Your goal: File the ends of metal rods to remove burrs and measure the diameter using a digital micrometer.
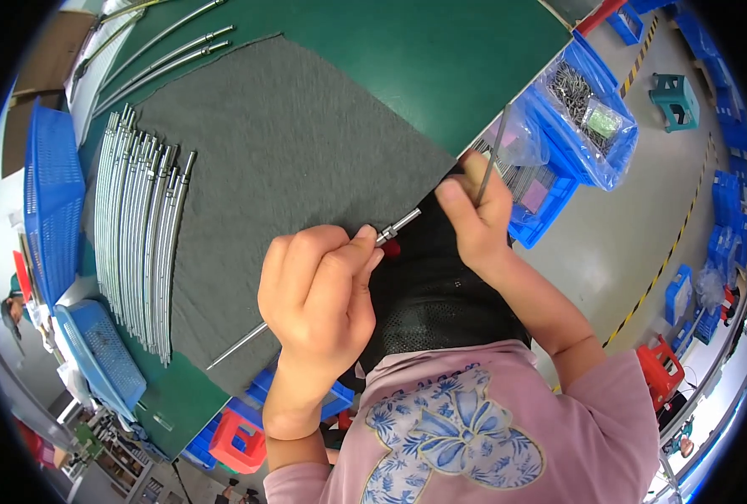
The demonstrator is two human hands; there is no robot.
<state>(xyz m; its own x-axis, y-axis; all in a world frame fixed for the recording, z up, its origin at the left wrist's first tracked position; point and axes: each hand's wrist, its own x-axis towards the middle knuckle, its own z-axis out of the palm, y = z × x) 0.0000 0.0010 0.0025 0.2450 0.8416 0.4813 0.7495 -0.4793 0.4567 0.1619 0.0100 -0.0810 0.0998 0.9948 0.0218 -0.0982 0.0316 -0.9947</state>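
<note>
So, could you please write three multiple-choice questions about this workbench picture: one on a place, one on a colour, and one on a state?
1. Where does the row of finished metal rods lie?
A. on the left part of the grey felt mat
B. inside the blue bin
C. on the floor

2. What colour is the table top under the mat?
A. white
B. green
C. red

3. What is the state of the left hand?
A. open and flat on the mat
B. hanging off the table
C. closed around a long metal rod

Answers:
1 A, since the rods sit side by side on the mat's left part.
2 B, since green shows all around the mat's edges.
3 C, since the fingers wrap the rod near its fitted tip, while the right hand pinches a thin wire-like piece.
</note>
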